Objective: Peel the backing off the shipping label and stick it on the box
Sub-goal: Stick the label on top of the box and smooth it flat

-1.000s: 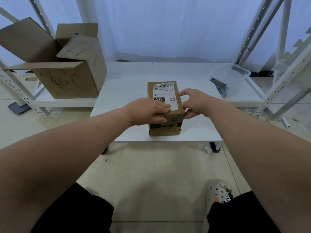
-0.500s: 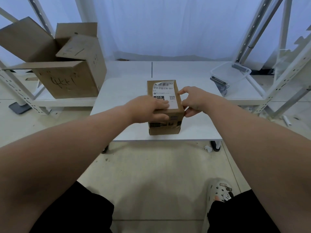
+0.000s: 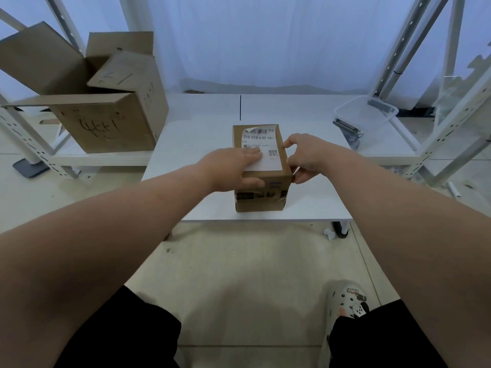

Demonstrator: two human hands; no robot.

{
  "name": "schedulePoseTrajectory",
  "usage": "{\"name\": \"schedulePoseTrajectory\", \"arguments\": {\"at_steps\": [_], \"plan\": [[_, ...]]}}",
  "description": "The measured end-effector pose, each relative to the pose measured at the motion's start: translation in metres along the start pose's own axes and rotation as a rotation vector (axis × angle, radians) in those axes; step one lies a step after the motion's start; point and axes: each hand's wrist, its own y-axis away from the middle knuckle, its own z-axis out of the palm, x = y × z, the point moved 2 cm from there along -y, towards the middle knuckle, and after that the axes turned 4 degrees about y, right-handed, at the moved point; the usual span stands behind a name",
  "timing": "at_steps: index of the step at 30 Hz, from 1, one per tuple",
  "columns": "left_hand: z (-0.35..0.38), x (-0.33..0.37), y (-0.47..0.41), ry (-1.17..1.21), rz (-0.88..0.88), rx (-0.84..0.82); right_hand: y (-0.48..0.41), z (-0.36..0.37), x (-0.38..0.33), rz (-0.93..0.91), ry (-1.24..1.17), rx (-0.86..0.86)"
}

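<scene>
A small brown cardboard box (image 3: 261,195) stands on the white table (image 3: 191,139) near its front edge. A white shipping label (image 3: 268,140) with a barcode and the code 010-010-L30-551 lies flat on the box's top; its far left corner curls up a little. My left hand (image 3: 233,168) rests palm down on the near left part of the label, fingers flat, thumb against the box's front. My right hand (image 3: 305,155) grips the box's right side, thumb at the lower front corner.
A large open cardboard box (image 3: 106,120) with handwriting sits on a low rack at the left. A clear plastic bin (image 3: 366,115) with dark items stands at the right. White metal rack posts (image 3: 451,120) flank both sides. My shoe (image 3: 345,304) is on the floor below.
My left hand has slid forward and to the right over the label, covering the black 010 block. My right hand has stayed on the box's right side.
</scene>
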Motion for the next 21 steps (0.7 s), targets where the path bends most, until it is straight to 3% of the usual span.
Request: {"name": "schedulePoseTrajectory", "arguments": {"at_steps": [7, 14, 18, 21], "plan": [[0.012, 0.040, -0.006, 0.043, 0.200, 0.040, -0.004, 0.003, -0.004, 0.003, 0.065, 0.038], [0.005, -0.010, 0.007, -0.030, 0.038, -0.088, -0.002, 0.001, -0.002, -0.006, 0.161, 0.017], [0.002, -0.004, 0.008, -0.070, 0.002, -0.069, -0.002, 0.002, 0.000, -0.008, 0.176, 0.023], [0.006, 0.018, 0.001, -0.078, 0.069, -0.048, 0.000, 0.003, -0.003, -0.027, 0.268, 0.036]]}}
